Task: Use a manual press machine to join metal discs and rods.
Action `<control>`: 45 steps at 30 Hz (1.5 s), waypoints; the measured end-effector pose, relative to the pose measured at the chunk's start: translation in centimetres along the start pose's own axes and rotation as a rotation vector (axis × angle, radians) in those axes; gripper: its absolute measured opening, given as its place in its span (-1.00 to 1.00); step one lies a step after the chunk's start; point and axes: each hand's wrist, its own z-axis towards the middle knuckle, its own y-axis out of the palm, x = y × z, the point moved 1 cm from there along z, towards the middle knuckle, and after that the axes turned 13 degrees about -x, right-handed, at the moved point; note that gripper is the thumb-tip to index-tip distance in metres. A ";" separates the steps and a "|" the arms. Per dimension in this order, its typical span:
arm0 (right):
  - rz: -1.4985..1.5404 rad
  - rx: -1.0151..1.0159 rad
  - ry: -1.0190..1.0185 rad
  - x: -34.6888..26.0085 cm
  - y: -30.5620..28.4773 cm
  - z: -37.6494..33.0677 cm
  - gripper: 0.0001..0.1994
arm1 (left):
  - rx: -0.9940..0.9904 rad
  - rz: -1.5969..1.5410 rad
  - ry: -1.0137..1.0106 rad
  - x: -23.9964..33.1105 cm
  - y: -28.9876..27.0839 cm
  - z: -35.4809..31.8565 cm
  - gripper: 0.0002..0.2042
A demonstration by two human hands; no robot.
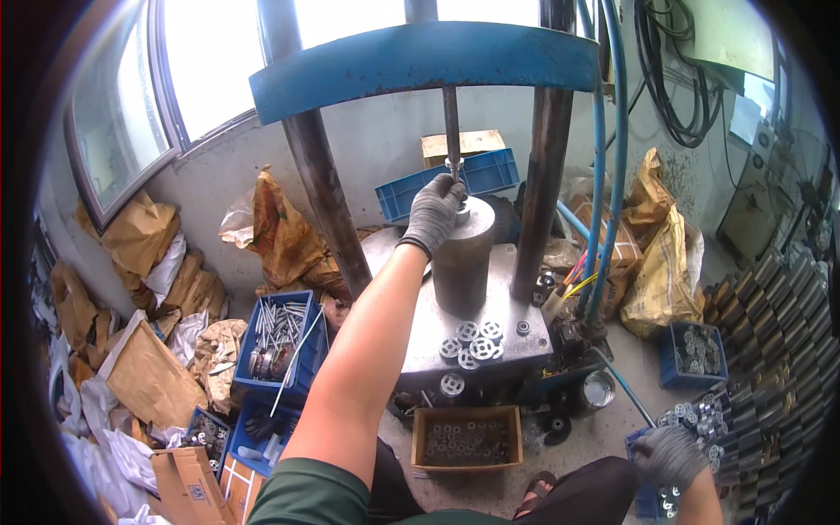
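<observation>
One press [420,68] stands in the middle of the frame

The left hand [430,214], in a grey glove, is above centre, its fingers bent in beside the lower end of a dark vertical rod [451,122]. Whether they are pinching anything cannot be told, as the glove hides their tips. Just below stands an upright metal cylinder [462,271], set on the pale surface [418,343] at the centre of the frame.

The right hand [672,457], also gloved, is at the lower right, its fingers closed on the end of a slanting lever [623,385]. Beside it, silvery parts [700,420] fill a blue container.

Slotted metal discs [481,348] lie in a cluster near the front of the surface, with a small dark ring [523,328] to their right. Below, a brown box [518,433] holds rows of small round parts. At the lower left, a blue crate [269,385] carries loose metal rods [284,322], near crumpled brown sacks [156,372]. A blue tray [494,171] leans behind the cylinder.
</observation>
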 end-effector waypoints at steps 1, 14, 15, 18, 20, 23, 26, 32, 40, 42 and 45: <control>-0.034 -0.044 0.014 -0.3 0.0 0.0 -0.76 | -0.004 0.008 -0.004 -0.1 -0.1 0.1 -0.87; -0.007 -0.071 0.020 -0.3 0.2 -0.2 -0.74 | -0.017 0.013 -0.006 -1.0 -0.4 0.4 -0.84; -0.007 -0.072 0.021 -0.4 0.0 -0.3 -0.74 | -0.021 -0.026 -0.007 -0.8 -0.3 0.4 -0.84; 0.171 0.051 0.066 -0.5 -0.8 -0.3 -0.75 | -0.029 -0.055 -0.013 -0.4 -0.2 0.3 -0.84; 0.146 0.117 0.046 -0.6 -0.9 0.0 -0.75 | -0.030 -0.055 -0.017 -0.9 -0.5 0.3 -0.85; 0.022 0.035 -0.055 0.1 0.1 0.1 -0.74 | -0.013 -0.072 -0.014 -1.3 -0.6 0.5 -0.85; 0.153 0.061 -0.007 0.2 0.1 -0.1 -0.76 | -0.027 -0.065 -0.007 -1.1 -0.5 0.4 -0.85; 0.024 0.603 -0.036 0.0 -4.4 1.2 -0.83 | -0.031 -0.037 -0.002 -0.2 -0.1 0.5 -0.84; 0.033 1.160 -0.084 2.6 -16.9 10.0 -0.86 | 0.004 -0.072 0.018 1.0 -0.4 0.2 -0.68; 0.049 1.087 -0.049 2.3 -16.9 9.3 -0.80 | -0.004 -0.040 -0.002 0.9 -0.2 0.4 -0.66; 0.128 0.980 -0.067 0.7 -15.2 7.8 -0.67 | 0.030 -0.103 0.007 -0.2 -1.3 0.1 -0.64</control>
